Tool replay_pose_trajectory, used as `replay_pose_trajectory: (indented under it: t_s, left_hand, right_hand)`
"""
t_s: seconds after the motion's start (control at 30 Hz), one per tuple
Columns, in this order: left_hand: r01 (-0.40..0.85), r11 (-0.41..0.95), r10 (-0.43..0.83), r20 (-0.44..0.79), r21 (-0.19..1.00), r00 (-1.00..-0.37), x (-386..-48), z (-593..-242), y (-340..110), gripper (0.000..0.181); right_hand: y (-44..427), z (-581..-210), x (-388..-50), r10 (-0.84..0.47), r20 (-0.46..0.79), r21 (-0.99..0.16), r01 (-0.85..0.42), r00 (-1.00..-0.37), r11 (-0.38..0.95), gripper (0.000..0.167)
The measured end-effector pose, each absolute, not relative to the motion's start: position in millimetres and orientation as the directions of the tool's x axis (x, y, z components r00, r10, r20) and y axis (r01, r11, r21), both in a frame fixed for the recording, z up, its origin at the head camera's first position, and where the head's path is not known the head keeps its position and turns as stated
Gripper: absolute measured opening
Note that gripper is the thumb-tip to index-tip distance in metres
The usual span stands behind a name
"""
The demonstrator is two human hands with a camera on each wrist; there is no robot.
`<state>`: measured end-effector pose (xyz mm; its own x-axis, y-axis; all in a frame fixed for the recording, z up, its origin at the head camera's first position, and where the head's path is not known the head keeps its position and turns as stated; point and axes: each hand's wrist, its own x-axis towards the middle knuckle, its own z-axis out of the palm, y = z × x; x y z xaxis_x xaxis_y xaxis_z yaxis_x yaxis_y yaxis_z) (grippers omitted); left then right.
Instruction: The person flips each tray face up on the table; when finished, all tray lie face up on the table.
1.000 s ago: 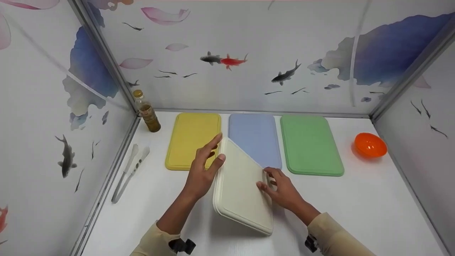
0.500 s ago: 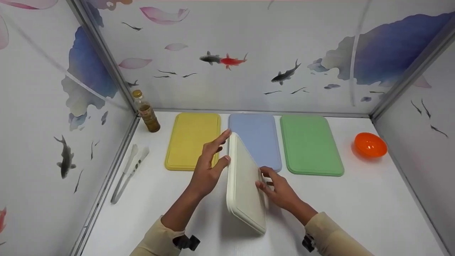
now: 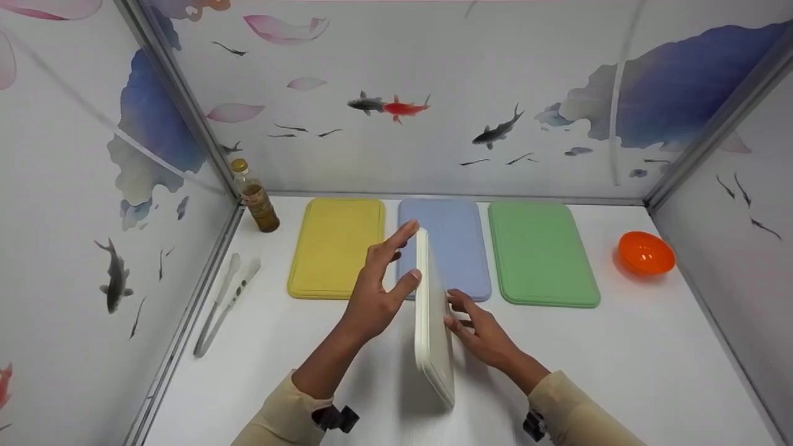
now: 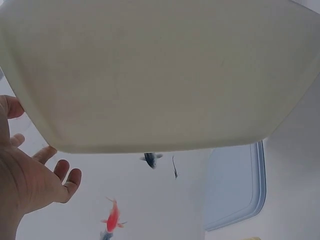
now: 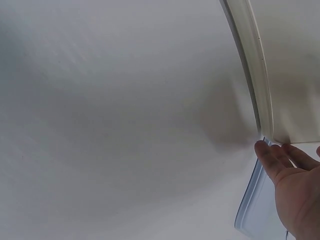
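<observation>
The board (image 3: 436, 328) tilts over the desk (image 3: 619, 371), well off its back edge; my left hand (image 3: 376, 288) touches it, fingers spread; whether my right hand (image 3: 482, 333) pinches, I can't tell. Even pressure should help.

A booth (image 3: 49, 186), shown by fish-printed panels (image 3: 403, 158) in metal framing (image 3: 718, 127) around a white tabletop (image 3: 632, 365).

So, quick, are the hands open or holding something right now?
Left hand: open, touching the cream board.
Right hand: closed, pinching the cream board's edge.
</observation>
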<state>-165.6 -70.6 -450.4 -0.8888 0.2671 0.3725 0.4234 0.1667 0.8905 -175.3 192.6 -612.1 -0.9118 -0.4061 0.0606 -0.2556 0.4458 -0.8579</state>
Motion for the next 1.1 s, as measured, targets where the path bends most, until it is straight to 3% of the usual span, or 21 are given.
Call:
replay_pose_trajectory:
  t_s: [0.53,1.1]
  left_hand:
    - [0.427,0.196,0.27,0.37,0.883,-0.889,-166,-449,-54,0.067]
    - [0.42,0.174,0.276,0.365,0.891,-0.889,-166,-454,-42,0.063]
  right_hand:
    - [183,-602,-171,-0.343,0.075,-0.89,-0.217,-0.937,0.4,0.056]
    - [154,-496,-187,-0.309,0.406,-0.854,-0.477,-0.86,0.208,0.056]
